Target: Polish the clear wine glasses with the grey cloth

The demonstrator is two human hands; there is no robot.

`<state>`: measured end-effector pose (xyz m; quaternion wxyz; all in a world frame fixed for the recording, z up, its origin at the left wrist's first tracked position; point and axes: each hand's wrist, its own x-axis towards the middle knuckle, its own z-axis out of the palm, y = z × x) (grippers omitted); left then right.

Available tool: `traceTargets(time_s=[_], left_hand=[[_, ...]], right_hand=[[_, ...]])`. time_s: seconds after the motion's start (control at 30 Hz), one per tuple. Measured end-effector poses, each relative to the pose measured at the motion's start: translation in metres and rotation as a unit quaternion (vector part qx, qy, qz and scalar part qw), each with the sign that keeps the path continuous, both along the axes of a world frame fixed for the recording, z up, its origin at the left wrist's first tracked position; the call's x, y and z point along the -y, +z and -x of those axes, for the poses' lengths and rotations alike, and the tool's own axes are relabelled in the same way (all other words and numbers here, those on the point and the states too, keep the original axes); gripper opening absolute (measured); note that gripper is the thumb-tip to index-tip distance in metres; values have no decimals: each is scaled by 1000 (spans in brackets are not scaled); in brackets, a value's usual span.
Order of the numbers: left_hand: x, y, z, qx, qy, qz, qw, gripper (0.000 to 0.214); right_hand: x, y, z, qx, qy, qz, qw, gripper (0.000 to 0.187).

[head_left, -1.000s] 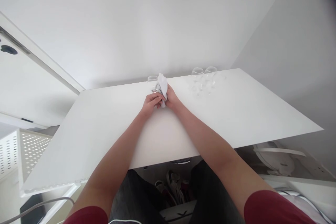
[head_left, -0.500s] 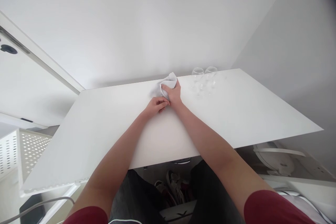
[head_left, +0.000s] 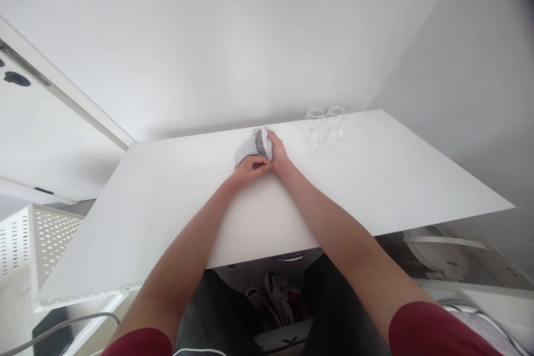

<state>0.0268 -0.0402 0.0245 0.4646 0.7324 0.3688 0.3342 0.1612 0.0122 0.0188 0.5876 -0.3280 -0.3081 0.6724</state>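
A light grey cloth (head_left: 246, 148) is wrapped around a clear glass (head_left: 261, 142), whose see-through bowl shows between the folds, tilted above the table. My right hand (head_left: 278, 148) grips the cloth against the bowl's right side. Fingers curled, my left hand (head_left: 249, 169) pinches the low end of the glass, probably at its stem, which is mostly hidden. Both hands nearly touch each other over the middle of the white table (head_left: 175, 194).
Two clear stemmed glasses, a left one (head_left: 315, 117) and a right one (head_left: 336, 114), stand near the table's back edge. A wall rises behind. At left is a perforated white basket (head_left: 52, 233); a grey cable (head_left: 70, 320) runs low.
The cloth has turned and spread to the left, uncovering part of the glass bowl. My right hand has rotated around to its right side. My left hand stays nearly in place.
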Motion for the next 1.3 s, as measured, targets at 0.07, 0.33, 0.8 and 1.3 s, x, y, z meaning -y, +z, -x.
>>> traceTargets(time_s=[0.07, 0.33, 0.8, 1.3], left_hand=[[-1, -1, 0, 5, 3, 8, 1000, 21], [-3, -8, -2, 4, 45, 1, 999, 15], [-3, -4, -2, 4, 34, -42, 999, 14], [-9, -11, -1, 139, 85, 10, 987, 31]], right_hand=[[2, 2, 0, 9, -65, -36, 997, 35], [20, 15, -1, 190, -134, -210, 950, 43], [3, -1, 4, -5, 35, -67, 997, 40], [-6, -8, 9, -22, -73, -43, 996, 48]])
